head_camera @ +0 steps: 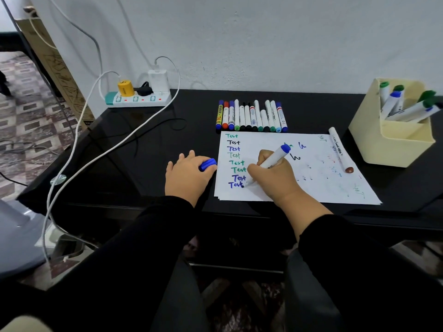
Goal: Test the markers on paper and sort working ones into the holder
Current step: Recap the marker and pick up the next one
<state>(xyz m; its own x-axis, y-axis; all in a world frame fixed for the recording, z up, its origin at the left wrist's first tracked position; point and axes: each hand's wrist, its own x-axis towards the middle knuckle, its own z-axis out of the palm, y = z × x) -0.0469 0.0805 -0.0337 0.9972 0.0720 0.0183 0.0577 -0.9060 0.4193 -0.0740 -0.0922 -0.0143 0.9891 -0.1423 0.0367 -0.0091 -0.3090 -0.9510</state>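
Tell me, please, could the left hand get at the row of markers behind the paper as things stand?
Probably yes, once freed: the left hand holds a blue cap, but bare table lies between it and the row of markers.

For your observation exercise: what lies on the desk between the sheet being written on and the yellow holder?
In the head view, one capped marker lies along the paper's right edge; past it, bare black desk up to the holder.

A glossy black desk [153, 149] stands against a plain white wall [263, 39], with a patterned tile floor [26, 121] to the left and a tall cardboard box [57, 68] leaning at the wall.
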